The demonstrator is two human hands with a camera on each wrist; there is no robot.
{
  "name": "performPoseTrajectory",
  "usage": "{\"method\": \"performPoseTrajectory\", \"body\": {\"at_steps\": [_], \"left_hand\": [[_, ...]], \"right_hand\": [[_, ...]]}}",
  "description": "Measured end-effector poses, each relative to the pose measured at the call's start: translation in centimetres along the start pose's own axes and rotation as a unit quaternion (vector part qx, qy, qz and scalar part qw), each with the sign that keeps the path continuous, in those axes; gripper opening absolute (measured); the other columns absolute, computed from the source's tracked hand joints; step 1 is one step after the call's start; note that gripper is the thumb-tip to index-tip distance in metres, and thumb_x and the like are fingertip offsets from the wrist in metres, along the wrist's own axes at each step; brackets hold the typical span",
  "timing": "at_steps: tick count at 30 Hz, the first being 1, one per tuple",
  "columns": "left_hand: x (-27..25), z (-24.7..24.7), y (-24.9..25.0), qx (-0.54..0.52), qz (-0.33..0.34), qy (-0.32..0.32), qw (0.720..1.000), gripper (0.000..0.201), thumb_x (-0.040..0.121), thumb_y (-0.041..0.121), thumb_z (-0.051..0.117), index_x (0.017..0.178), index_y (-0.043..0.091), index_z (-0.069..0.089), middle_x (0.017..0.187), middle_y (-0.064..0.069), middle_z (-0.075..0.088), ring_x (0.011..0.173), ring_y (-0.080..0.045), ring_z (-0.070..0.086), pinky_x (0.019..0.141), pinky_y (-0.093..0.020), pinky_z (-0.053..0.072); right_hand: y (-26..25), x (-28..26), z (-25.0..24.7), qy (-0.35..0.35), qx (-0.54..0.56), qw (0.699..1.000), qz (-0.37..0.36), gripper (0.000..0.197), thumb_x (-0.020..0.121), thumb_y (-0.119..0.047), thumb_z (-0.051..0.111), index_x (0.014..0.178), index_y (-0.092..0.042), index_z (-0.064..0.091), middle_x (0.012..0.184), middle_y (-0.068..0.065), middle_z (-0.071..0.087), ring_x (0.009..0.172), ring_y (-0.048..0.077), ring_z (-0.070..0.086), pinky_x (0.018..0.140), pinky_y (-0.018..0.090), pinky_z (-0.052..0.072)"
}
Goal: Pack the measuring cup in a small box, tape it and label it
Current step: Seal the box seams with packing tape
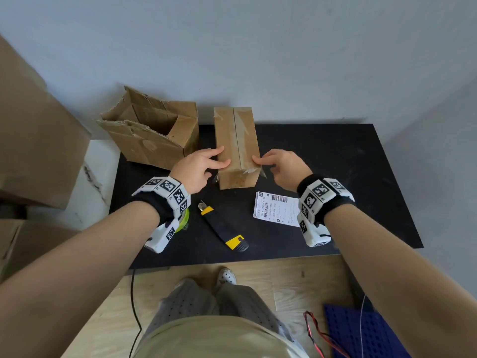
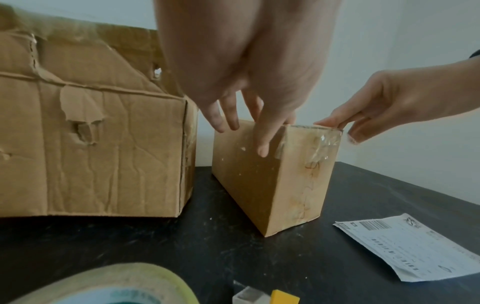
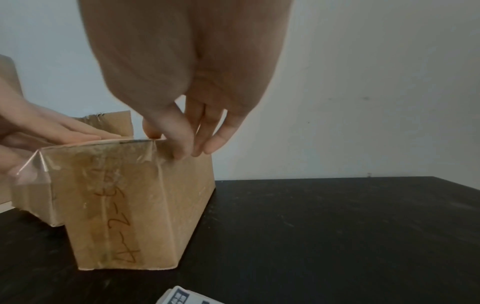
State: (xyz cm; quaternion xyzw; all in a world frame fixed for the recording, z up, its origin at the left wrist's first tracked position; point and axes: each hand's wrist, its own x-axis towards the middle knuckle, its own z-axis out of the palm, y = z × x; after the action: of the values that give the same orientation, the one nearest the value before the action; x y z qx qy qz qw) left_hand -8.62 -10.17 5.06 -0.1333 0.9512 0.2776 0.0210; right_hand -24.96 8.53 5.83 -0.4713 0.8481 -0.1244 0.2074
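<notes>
left hand (image 1: 195, 170) presses straight fingers on the small box (image 1: 236, 140) at its left top edge. right hand (image 1: 282, 165) presses fingertips on tape (image 3: 98, 162) at its near right corner.

A makeshift packing and shipping station is shown, set up in a plain room. A black table (image 1: 335, 177) is pushed against a bare pale wall (image 1: 258, 47). At the table's back edge a small taped cardboard box (image 1: 236, 140) and a torn, open carton (image 1: 149, 135) are stood. On the table's near half a yellow-and-black utility knife (image 1: 222, 226), a barcoded shipping label (image 1: 277, 208) and a roll of clear packing tape (image 2: 103, 286) are laid. Large cartons (image 1: 33, 140) are stacked left of the table. A light wooden floor (image 1: 296, 280) is seen below the table's near edge.
</notes>
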Motion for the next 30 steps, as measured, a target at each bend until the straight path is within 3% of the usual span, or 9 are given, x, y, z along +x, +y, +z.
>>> {"method": "performPoseTrajectory", "body": {"at_steps": [4, 13, 19, 23, 30], "left_hand": [[0.3, 0.1, -0.1, -0.019, 0.008, 0.01, 1.0, 0.042, 0.087, 0.005, 0.06, 0.124, 0.025, 0.06, 0.148, 0.004, 0.038, 0.137, -0.017, 0.033, 0.109, -0.033, 0.033], [0.5, 0.9, -0.3, -0.046, 0.0, 0.035, 0.998, 0.032, 0.085, 0.02, 0.066, 0.117, 0.023, 0.065, 0.146, 0.006, 0.041, 0.133, -0.015, 0.04, 0.104, -0.037, 0.041], [0.6, 2.2, -0.1, -0.086, -0.008, 0.1, 0.991, 0.031, 0.081, 0.018, 0.071, 0.112, 0.017, 0.069, 0.14, 0.001, 0.049, 0.126, -0.017, 0.048, 0.102, -0.036, 0.044], [0.7, 2.9, 0.3, -0.104, -0.016, 0.133, 0.985, 0.034, 0.078, 0.013, 0.074, 0.111, 0.012, 0.069, 0.137, -0.003, 0.053, 0.12, -0.017, 0.055, 0.102, -0.035, 0.045], [0.5, 2.3, -0.4, -0.087, -0.011, 0.082, 0.993, 0.042, 0.075, 0.013, 0.076, 0.116, 0.017, 0.066, 0.14, 0.003, 0.047, 0.118, -0.019, 0.057, 0.102, -0.04, 0.045]], "right_hand": [[0.1, 0.6, 0.3, 0.032, 0.038, 0.999, -0.017, 0.027, 0.091, -0.013, 0.059, 0.115, -0.022, 0.068, 0.11, 0.001, 0.063, 0.098, 0.021, 0.06, 0.087, 0.035, 0.048], [0.2, 1.2, 0.6, 0.058, 0.091, 0.994, -0.01, 0.024, 0.081, -0.029, 0.071, 0.103, -0.021, 0.073, 0.096, 0.0, 0.064, 0.084, 0.016, 0.058, 0.08, 0.039, 0.051], [-0.2, 0.9, 2.1, 0.137, 0.099, 0.986, -0.018, 0.021, 0.079, -0.023, 0.075, 0.099, -0.017, 0.074, 0.085, 0.005, 0.065, 0.077, 0.018, 0.055, 0.07, 0.04, 0.051], [-0.7, 1.1, 3.0, 0.169, 0.089, 0.982, 0.003, 0.023, 0.073, -0.016, 0.078, 0.094, -0.009, 0.071, 0.083, 0.006, 0.062, 0.078, 0.019, 0.051, 0.069, 0.037, 0.048], [-0.5, 0.6, 2.8, 0.13, 0.068, 0.989, -0.02, 0.032, 0.071, -0.01, 0.078, 0.099, -0.008, 0.064, 0.091, 0.005, 0.06, 0.085, 0.02, 0.05, 0.074, 0.034, 0.045]]}}
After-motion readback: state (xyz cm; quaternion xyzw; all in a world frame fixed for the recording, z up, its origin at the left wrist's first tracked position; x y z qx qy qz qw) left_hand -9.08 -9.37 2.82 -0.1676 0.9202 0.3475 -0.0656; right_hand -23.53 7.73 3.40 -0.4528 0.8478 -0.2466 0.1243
